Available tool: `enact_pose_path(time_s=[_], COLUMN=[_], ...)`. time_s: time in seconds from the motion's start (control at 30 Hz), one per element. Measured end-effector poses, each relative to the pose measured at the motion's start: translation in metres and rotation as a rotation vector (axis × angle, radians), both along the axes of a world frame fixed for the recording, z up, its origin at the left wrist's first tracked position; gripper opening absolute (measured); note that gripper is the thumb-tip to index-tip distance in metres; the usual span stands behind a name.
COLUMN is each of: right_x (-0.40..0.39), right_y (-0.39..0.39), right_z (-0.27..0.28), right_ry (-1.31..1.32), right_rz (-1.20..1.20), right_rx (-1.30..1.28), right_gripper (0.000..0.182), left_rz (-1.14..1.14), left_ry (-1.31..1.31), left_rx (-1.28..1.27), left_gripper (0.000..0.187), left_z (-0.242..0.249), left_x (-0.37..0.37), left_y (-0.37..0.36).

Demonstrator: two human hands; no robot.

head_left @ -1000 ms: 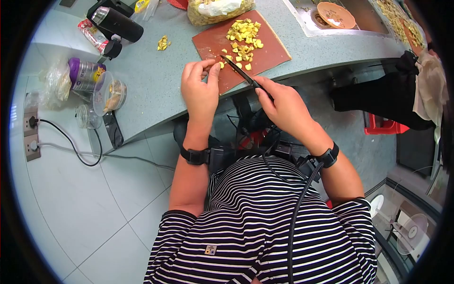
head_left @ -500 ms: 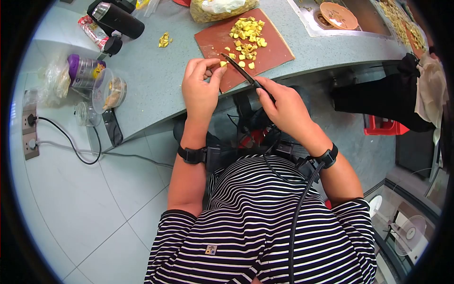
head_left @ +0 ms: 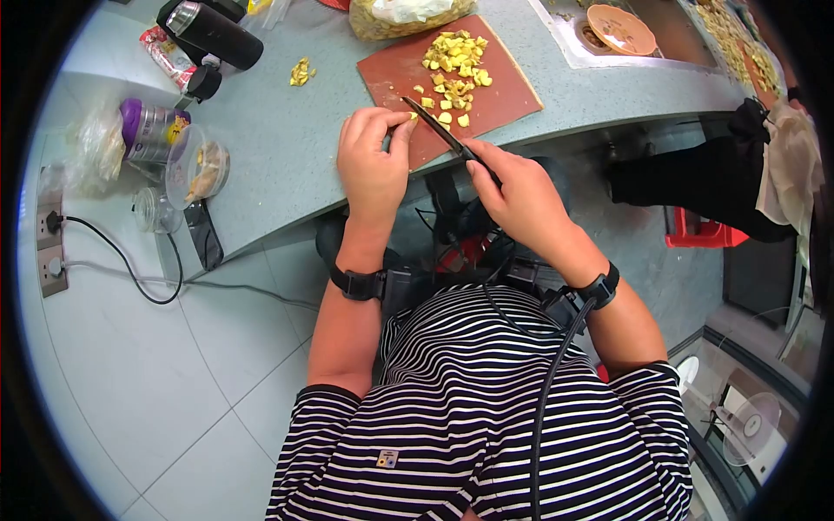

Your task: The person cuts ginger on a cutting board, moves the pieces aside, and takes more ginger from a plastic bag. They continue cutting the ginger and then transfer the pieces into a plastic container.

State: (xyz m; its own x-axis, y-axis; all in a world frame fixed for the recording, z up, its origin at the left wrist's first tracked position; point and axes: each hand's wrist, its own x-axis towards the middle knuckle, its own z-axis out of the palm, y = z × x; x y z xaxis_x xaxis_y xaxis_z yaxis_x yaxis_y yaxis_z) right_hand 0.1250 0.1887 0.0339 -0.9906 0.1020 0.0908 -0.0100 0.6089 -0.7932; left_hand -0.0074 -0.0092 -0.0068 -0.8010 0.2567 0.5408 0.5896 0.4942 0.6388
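Note:
My right hand [head_left: 514, 189] is wrapped round the dark handle of a knife [head_left: 439, 130], its blade slanting up and left over the reddish-brown cutting board [head_left: 508, 91]. At the board's left edge, my left hand [head_left: 373, 161] is closed in a pinch on a small yellow ginger piece [head_left: 413, 115], mostly covered by thumb and fingers. The blade's tip lies just beside those fingertips. Beyond the knife, a heap of cut ginger [head_left: 455, 54] covers the upper part of the board, with several loose chunks nearer the blade.
Ginger scraps [head_left: 301, 72] lie on the grey counter [head_left: 287, 143] left of the board. A full plastic bag [head_left: 408, 19] stands behind it. An orange basket [head_left: 622, 29] rests at the sink. Leftward are a black thermos [head_left: 217, 35], a purple-lidded can [head_left: 152, 130] and a plastic tub [head_left: 198, 169].
My left fingers have curled in further, hiding more of the ginger piece. The knife has shifted slightly left and down, closer to the left fingertips.

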Motion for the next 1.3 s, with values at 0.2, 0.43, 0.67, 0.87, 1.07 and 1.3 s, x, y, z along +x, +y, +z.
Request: enact_pose_path(time_s=[0.2,0.43,0.67,0.87,1.07,1.3], right_x=[-0.002,-0.004,-0.006,-0.014,-0.037,-0.026], right_y=[-0.003,-0.003,-0.003,-0.012,-0.023,-0.017], right_z=[-0.004,-0.003,-0.004,0.010,0.003,-0.008], right_ry=[0.044,0.024,0.073,0.077,0.056,0.062], right_rz=[0.001,0.010,0.018,0.017,0.023,-0.013], right_rx=[-0.003,0.064,0.201,0.350,0.437,0.151], right_gripper=[0.034,0.035,0.037,0.031,0.028,0.034], left_rz=[0.007,0.029,0.029,0.012,-0.033,0.001], left_ry=[0.038,0.076,0.108,0.082,0.085,0.098], left_rx=[-0.029,-0.065,-0.087,-0.078,-0.028,-0.030], left_gripper=[0.013,0.014,0.013,0.011,0.011,0.012], left_z=[-0.001,0.003,0.001,0.005,0.004,0.001], left_x=[0.000,0.003,0.002,0.003,0.003,0.005], left_y=[0.002,0.005,0.005,0.005,-0.002,-0.001])
